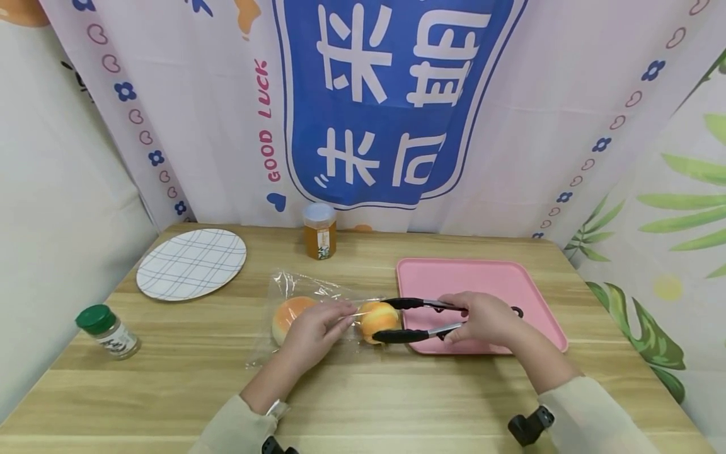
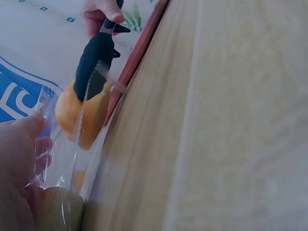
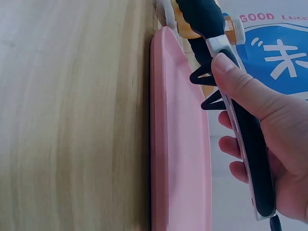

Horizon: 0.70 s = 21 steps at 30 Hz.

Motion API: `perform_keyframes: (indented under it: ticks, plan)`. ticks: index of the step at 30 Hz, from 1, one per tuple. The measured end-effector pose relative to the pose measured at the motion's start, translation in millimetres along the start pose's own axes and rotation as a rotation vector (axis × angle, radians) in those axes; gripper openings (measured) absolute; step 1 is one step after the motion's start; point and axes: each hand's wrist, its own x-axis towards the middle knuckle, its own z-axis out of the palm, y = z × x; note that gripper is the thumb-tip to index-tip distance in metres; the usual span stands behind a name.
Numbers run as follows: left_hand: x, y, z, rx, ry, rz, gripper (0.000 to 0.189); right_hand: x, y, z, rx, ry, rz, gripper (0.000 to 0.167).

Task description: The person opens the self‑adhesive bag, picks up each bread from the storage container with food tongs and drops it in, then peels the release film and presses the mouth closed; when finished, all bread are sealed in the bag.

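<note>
My right hand (image 1: 479, 318) grips a pair of black-tipped tongs (image 3: 248, 144) over the pink tray. Between the tong tips is a small orange-yellow bread roll (image 1: 377, 320), at the mouth of a clear plastic bag (image 1: 317, 284). With thumb and fingers, my left hand (image 1: 319, 334) pinches the bag's edge near its opening. Inside the bag lies a round bun (image 1: 292, 313), partly covered by the left hand. In the left wrist view the bag's film (image 2: 72, 166) overlaps the roll and one tong tip.
The pink tray (image 1: 454, 271) stands on the right of the wooden table (image 1: 363, 403). A checked round plate (image 1: 190, 265) lies at the back left, and a green-capped seasoning jar (image 1: 109, 331) lies nearer on the left. An amber jar with a pale lid (image 1: 320, 232) stands at the back.
</note>
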Motion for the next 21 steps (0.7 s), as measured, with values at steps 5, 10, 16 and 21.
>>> perform_keyframes:
  ticks: [5,10,16,21]
  plan:
    - [-0.1,-0.9,-0.4,-0.013,-0.008,0.008,0.018,6.8,0,1,0.098,-0.059,0.019,0.071]
    - [-0.1,-1.6,-0.5,-0.021,0.011,0.007,0.019,7.5,0,1,0.138,-0.077,0.027,0.072]
    - [-0.9,-1.3,0.4,-0.032,0.027,-0.017,0.018,6.0,-9,6,0.056,-0.041,0.023,0.071]
    - [-1.3,-0.4,0.7,-0.041,0.016,-0.037,0.018,5.2,-24,17,-0.055,0.045,-0.021,0.072]
